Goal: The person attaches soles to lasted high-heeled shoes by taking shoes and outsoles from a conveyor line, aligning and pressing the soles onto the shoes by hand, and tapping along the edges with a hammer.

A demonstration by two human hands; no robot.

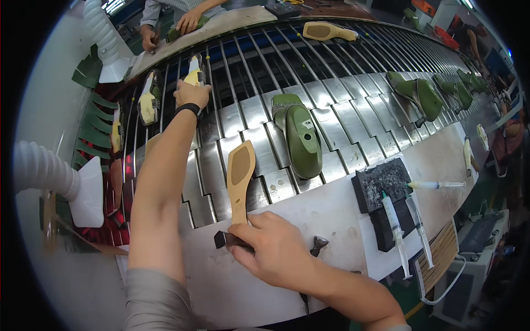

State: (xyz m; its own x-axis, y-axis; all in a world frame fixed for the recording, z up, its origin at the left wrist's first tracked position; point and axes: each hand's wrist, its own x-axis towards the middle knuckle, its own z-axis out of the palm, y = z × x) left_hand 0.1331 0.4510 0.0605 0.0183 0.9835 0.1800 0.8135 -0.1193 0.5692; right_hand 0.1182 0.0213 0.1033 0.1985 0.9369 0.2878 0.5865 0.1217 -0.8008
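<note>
My left hand [192, 96], with a dark band at the wrist, reaches to the far left of the conveyor. Its fingers are closed round the near end of an upturned shoe [194, 69] with a cream underside. A similar upturned shoe [148, 103] lies just left of it. My right hand [276, 251] is closed on a dark square-ended tool [222, 239] above the near worktop; most of the tool is hidden by the hand. A tan shoe sole [241, 165] with a brown oval patch lies beyond it, its narrow end meeting my fingers.
A green shoe last [303, 138] rests mid-conveyor, more [417, 95] to the right. Syringes [395, 229] lean on a black block [381, 182]. A round-headed tool [318, 244] is beside my right hand. White hoses [49, 168] stand left. A co-worker's hands [187, 22] are beyond.
</note>
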